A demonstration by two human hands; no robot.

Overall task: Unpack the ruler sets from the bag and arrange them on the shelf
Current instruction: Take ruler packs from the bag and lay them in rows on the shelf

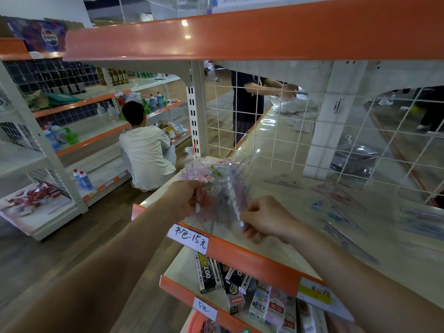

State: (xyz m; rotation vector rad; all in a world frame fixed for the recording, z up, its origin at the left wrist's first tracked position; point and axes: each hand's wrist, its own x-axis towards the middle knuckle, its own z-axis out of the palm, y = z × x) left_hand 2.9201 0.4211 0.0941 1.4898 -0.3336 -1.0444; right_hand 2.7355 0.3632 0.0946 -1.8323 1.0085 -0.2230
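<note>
A clear plastic bag [216, 186] full of pink and purple ruler sets hangs over the front left end of the cream shelf [276, 150]. My left hand [185, 198] grips the bag's left side. My right hand [264, 217] pinches the bag's lower right edge with closed fingers. Several ruler sets [336, 212] in clear sleeves lie flat on the shelf to the right, some pink, some blue. The picture is blurred, so single sets inside the bag cannot be told apart.
An orange shelf edge with a handwritten price tag [188, 236] runs below my hands. Boxed goods [230, 282] fill the lower shelf. A white wire grid [312, 131] backs the shelf. One person [146, 150] crouches on the floor at left; another stands behind the grid.
</note>
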